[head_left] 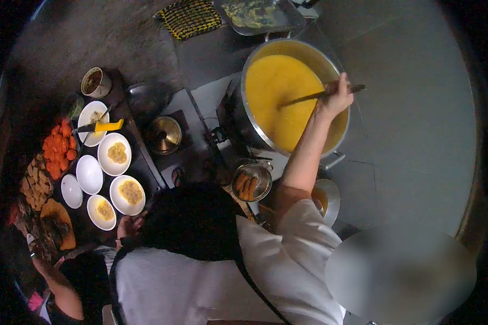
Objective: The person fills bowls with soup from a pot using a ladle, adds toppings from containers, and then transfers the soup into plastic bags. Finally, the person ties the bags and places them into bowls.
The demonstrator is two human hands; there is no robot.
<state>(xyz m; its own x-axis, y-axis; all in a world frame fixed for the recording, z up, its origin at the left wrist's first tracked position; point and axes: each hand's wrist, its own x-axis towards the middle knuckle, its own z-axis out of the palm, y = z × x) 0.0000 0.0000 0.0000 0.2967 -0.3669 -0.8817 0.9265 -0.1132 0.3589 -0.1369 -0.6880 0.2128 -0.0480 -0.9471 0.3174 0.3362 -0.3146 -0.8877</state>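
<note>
My right hand [336, 100] is closed around a long dark stick [303, 99]. The stick's lower end is sunk in thick yellow liquid [265, 81], so its tip is hidden. A large metal pot [252, 130] holds the liquid. Close to my body, my left hand [129, 225] is near a white bowl [101, 212] with a yellowish mash in it. My left fingers are small and dim, and their grip cannot be made out. More white bowls with mash, such as this bowl [127, 195], stand beside it. A yellow-handled knife [108, 125] lies across another bowl [92, 138].
Orange-red pieces [58, 149] and brown pieces [36, 184] lie at the left. Another person's hand [36, 254] is at lower left. A strainer with brown sticks [249, 184] stands below the pot. A glass tray [260, 16] and a knitted cloth [188, 19] are at the top.
</note>
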